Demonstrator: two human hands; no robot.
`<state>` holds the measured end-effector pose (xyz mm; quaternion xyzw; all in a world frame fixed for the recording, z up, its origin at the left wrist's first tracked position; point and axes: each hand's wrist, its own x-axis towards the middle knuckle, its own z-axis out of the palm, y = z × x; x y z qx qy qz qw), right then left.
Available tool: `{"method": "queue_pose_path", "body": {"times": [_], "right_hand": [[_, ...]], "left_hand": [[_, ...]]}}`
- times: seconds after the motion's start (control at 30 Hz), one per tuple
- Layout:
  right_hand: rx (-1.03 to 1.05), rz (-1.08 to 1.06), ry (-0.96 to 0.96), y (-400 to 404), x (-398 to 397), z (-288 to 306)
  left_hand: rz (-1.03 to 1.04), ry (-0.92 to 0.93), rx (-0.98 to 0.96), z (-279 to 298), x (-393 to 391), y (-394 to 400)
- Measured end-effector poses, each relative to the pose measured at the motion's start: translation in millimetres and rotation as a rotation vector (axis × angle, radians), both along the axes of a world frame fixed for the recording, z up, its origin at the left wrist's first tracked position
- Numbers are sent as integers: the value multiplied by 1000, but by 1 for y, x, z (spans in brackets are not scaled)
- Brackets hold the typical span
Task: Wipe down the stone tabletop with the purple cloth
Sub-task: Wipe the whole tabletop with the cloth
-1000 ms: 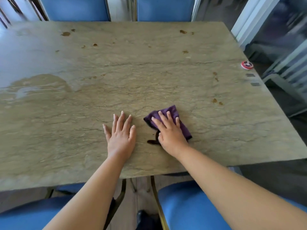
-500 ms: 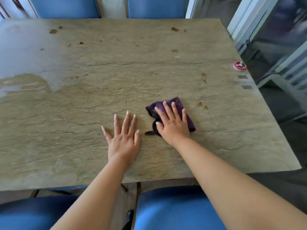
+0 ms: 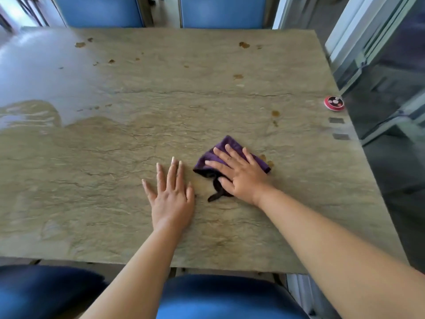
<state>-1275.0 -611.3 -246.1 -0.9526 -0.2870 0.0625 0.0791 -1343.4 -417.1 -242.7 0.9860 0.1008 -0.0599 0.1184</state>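
A: Purple cloth [image 3: 232,146] lies on the stone counter [image 3: 230,93], right of centre, under the right hand [image 3: 239,174], whose straight, spread fingers press it flat.

B: And the left hand [image 3: 171,194]?

A: It rests flat on the counter just beside the cloth, fingers straight, holding nothing. Brown spots [image 3: 275,113] sit farther back.
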Motion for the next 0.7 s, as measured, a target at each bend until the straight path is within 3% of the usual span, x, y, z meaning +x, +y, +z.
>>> {"method": "queue_pose_path", "body": {"times": [0.23,0.3,0.37,0.47,0.53,0.6,0.7], "right_hand": [[-83,-527,126,43,117,5],[-87,-447,152,62,114,10],[-91,-220,129,65,91,13],[-60,156,56,28,58,9],[-64,247,78,-3,63,13],[-81,104,104,-18,82,12],[-90,-303,91,10,95,6]], "left_hand": [[-7,-33,51,-5,0,1],[-5,-37,39,-5,1,1],[-1,-38,24,-3,1,2],[10,-39,6,-1,0,2],[9,-37,11,0,0,1],[7,-32,23,-1,0,1],[8,-30,29,-2,0,1]]}}
